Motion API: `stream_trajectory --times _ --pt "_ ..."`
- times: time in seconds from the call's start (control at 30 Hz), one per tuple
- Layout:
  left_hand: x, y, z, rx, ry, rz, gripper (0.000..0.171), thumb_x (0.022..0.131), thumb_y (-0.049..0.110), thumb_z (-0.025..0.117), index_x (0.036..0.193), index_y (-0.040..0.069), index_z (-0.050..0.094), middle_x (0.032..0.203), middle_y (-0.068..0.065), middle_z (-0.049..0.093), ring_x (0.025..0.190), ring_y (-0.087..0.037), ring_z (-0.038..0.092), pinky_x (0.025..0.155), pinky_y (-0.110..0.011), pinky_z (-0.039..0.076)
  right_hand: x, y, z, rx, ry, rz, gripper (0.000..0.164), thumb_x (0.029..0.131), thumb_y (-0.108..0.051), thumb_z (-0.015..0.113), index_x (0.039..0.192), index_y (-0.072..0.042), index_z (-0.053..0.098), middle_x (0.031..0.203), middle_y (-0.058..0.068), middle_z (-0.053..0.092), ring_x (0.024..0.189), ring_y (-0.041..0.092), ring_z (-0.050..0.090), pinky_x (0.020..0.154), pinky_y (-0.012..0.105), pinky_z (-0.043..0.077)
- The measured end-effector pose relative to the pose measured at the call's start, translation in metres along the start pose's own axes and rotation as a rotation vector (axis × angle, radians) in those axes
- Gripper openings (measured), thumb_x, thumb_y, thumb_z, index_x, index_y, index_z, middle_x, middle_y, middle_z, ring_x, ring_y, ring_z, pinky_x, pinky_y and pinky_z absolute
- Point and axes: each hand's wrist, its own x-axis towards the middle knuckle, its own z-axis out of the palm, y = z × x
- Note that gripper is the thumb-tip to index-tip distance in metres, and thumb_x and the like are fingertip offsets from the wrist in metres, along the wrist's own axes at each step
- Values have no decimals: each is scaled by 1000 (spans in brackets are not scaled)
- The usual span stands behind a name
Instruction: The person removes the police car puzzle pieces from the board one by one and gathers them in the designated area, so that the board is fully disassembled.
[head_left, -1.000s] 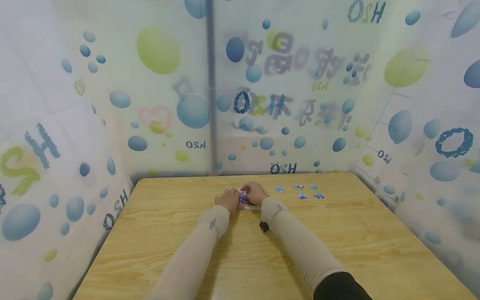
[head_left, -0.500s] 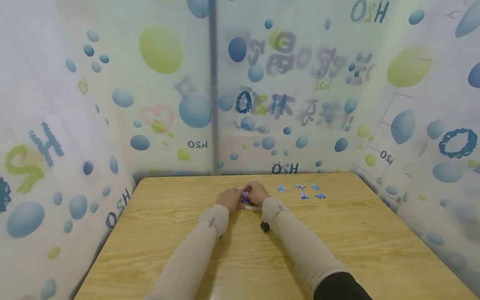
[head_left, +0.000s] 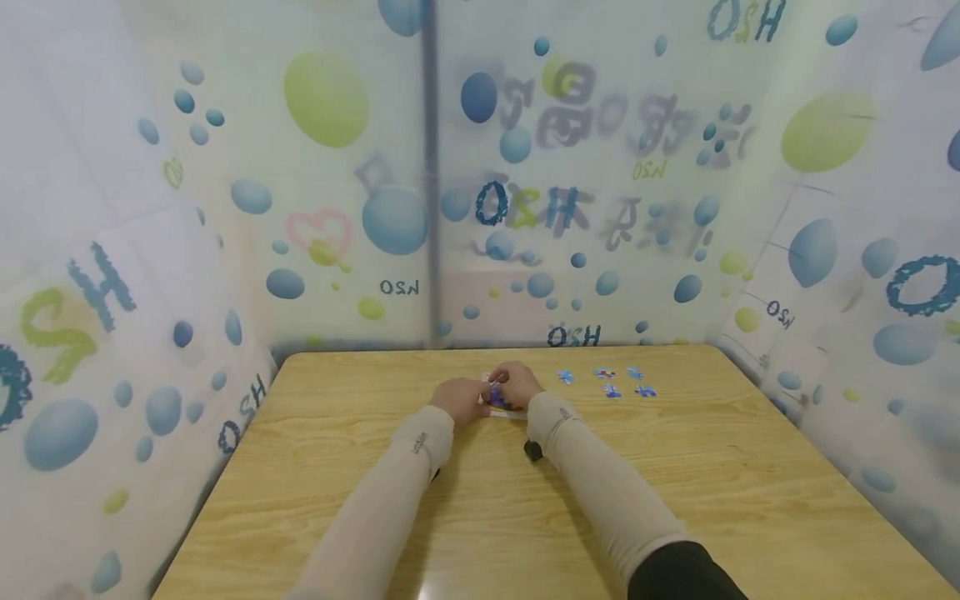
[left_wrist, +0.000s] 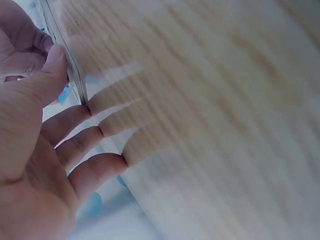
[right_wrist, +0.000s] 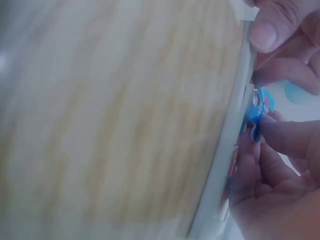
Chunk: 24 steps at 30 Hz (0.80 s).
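Observation:
A small puzzle board (head_left: 507, 415) with a white border and a dark blue and purple picture lies near the table's far side. My left hand (head_left: 459, 400) holds its left side: in the left wrist view the thumb lies on the board's edge (left_wrist: 76, 75), the index fingertip is by its corner, and other fingertips touch the table. My right hand (head_left: 519, 385) is over the board. In the right wrist view it pinches a blue jigsaw piece (right_wrist: 254, 121) between thumb and finger, at the board's surface. The hands cover much of the picture.
Several loose blue jigsaw pieces (head_left: 612, 391) lie right of the board on the wooden table (head_left: 480, 517). A patterned curtain (head_left: 495, 167) encloses the table's back and sides. A small black object (head_left: 533, 451) shows under the right cuff.
My left hand has turned so that its fingers no longer show from above; its thumb now points to the board. My right hand stays over the board, with its fingers shifting slightly.

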Motion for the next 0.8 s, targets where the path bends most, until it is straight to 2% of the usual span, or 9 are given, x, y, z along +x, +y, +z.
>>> stream_trajectory --times 0.2,0.37,0.53,0.67,0.8 --pt "-1 2 -4 11 -18 -13 17 89 37 78 93 22 70 92 3 73 74 -14 61 66 -33 53 6 0 -1 83 20 124 13 89 3 66 96 -3 76 103 11 71 97 25 63 93 43 52" --pt "-1 3 -5 -9 -18 -24 16 88 36 78 94 22 74 94 4 74 77 -15 64 68 -34 54 12 -4 -1 109 13 211 15 88 4 63 91 -1 77 99 11 72 90 24 62 87 38 53" --pt "-2 5 -6 -34 -33 -25 15 87 36 79 95 23 76 93 5 74 76 -13 63 68 -32 55 13 -12 -2 136 16 284 18 89 6 61 93 2 78 105 13 74 94 23 63 86 35 54" --pt "-2 5 -6 -16 -33 -33 17 88 38 78 95 23 76 93 5 74 75 -13 63 68 -32 55 11 -17 -3 131 15 295 21 90 6 60 100 3 78 110 15 74 99 24 64 91 34 54" --pt "-1 3 -5 0 -24 -43 19 87 39 78 95 23 75 93 4 74 73 -13 62 67 -32 54 11 -19 -7 141 9 292 25 89 9 59 105 4 76 108 14 73 91 20 62 80 27 53"
